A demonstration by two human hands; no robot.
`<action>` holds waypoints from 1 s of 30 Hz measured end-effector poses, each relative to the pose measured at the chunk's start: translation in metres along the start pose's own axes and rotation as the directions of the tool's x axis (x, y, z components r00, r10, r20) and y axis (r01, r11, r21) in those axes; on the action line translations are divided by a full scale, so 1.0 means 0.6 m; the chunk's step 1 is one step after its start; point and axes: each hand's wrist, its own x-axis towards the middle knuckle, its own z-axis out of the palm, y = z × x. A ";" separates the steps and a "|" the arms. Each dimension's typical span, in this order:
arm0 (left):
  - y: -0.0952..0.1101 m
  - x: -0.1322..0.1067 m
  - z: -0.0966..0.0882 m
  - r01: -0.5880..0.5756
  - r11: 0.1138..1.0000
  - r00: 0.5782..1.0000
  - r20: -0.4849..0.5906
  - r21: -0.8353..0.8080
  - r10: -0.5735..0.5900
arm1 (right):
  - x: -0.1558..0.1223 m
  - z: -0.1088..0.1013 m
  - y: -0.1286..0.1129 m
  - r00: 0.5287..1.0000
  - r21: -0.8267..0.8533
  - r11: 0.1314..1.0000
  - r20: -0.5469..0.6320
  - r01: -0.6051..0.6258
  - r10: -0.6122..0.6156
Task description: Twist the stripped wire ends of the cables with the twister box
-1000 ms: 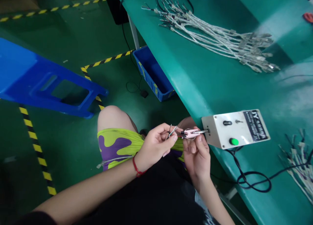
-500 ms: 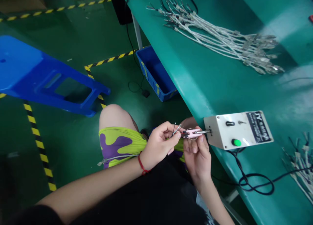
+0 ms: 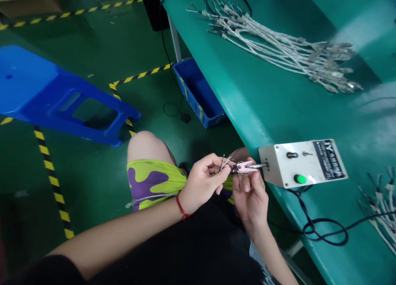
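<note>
While left hand (image 3: pixel 202 184) pinches wires (image 3: pixel 225 162), right hand (image 3: pixel 250 198) holds pink clip (image 3: pixel 244 167)

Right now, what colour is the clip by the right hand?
Pale pink clip, best seen in the head view.

Long teal workbench (image 3: pixel 278 120) along the right, beneath a large sheaf of braided silver cables (image 3: pixel 278 54) with metal-tipped ends, and a smaller bundle of wires (image 3: pixel 382 210) at the far right edge. Looped black cable (image 3: pixel 324 231) across the bench top. On the green floor (image 3: pixel 86 41), a blue plastic crate (image 3: pixel 198 95) just under the bench edge; farther left, a blue plastic stool (image 3: pixel 31 83) tipped on its side, near yellow-and-black hazard tape (image 3: pixel 51 177).
</note>
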 end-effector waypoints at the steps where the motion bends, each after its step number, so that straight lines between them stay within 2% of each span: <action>1: 0.001 -0.001 0.000 0.001 1.000 1.000 0.003 0.007 -0.001 | 0.000 -0.001 0.000 1.000 -0.013 1.000 -0.001 0.004 -0.004; 5: 0.005 -0.003 0.000 -0.003 1.000 1.000 0.015 0.022 0.002 | -0.015 -0.010 0.002 1.000 -0.059 0.998 0.022 0.007 -0.005; 7: 0.006 -0.005 -0.001 -0.010 0.999 1.000 0.004 0.035 0.009 | -0.036 -0.018 0.000 0.998 -0.220 0.973 0.015 0.070 -0.068; 8: 0.006 -0.005 -0.001 -0.011 0.999 1.000 -0.004 0.041 0.011 | -0.047 -0.022 -0.004 0.987 -0.341 0.929 -0.009 0.146 -0.159; 9: 0.005 -0.006 -0.002 -0.011 0.999 1.000 -0.012 0.044 0.012 | -0.059 -0.025 -0.009 0.955 -0.465 0.851 -0.038 0.244 -0.294; 10: 0.005 -0.006 -0.003 -0.006 0.999 1.000 -0.019 0.048 0.007 | -0.069 -0.027 -0.016 0.891 -0.572 0.748 -0.060 0.338 -0.449; 11: 0.004 -0.007 -0.003 0.001 0.999 1.000 -0.023 0.054 0.000 | -0.076 -0.028 -0.024 0.807 -0.648 0.644 -0.073 0.408 -0.586; 12: 0.003 -0.007 -0.004 0.011 0.998 1.000 -0.025 0.064 -0.009 | -0.079 -0.029 -0.032 0.725 -0.694 0.562 -0.083 0.450 -0.683; 13: 0.003 -0.008 -0.005 0.021 0.997 0.999 -0.028 0.076 -0.019 | -0.080 -0.029 -0.041 0.669 -0.720 0.513 -0.092 0.467 -0.738; 14: 0.003 -0.008 -0.005 0.031 0.996 0.999 -0.030 0.089 -0.028 | -0.077 -0.030 -0.049 0.648 -0.737 0.492 -0.097 0.463 -0.755; 19: 0.004 -0.010 -0.007 0.058 0.994 0.998 -0.043 0.097 -0.054 | -0.060 -0.036 -0.068 0.670 -0.806 0.445 -0.082 0.391 -0.738; 24: 0.004 -0.017 -0.011 0.054 0.996 0.998 -0.041 0.072 -0.051 | -0.081 -0.023 -0.052 0.661 -0.725 0.504 -0.090 0.469 -0.745; 25: 0.005 -0.021 -0.012 0.053 0.997 0.998 -0.044 0.064 -0.050 | -0.087 -0.019 -0.047 0.677 -0.706 0.530 -0.096 0.471 -0.730; 26: 0.007 -0.025 -0.013 0.053 0.997 0.998 -0.046 0.057 -0.051 | -0.093 -0.016 -0.041 0.719 -0.688 0.568 -0.097 0.452 -0.689; 27: 0.008 -0.029 -0.013 0.055 0.997 0.998 -0.043 0.048 -0.053 | -0.097 -0.014 -0.035 0.785 -0.669 0.621 -0.091 0.408 -0.613; 29: 0.013 -0.039 -0.012 0.048 0.998 0.999 -0.016 0.026 -0.048 | -0.099 -0.012 -0.026 0.924 -0.629 0.730 -0.048 0.267 -0.380; 30: 0.015 -0.044 -0.012 0.040 0.999 0.999 0.007 0.013 -0.040 | -0.098 -0.012 -0.023 0.965 -0.606 0.770 -0.015 0.199 -0.261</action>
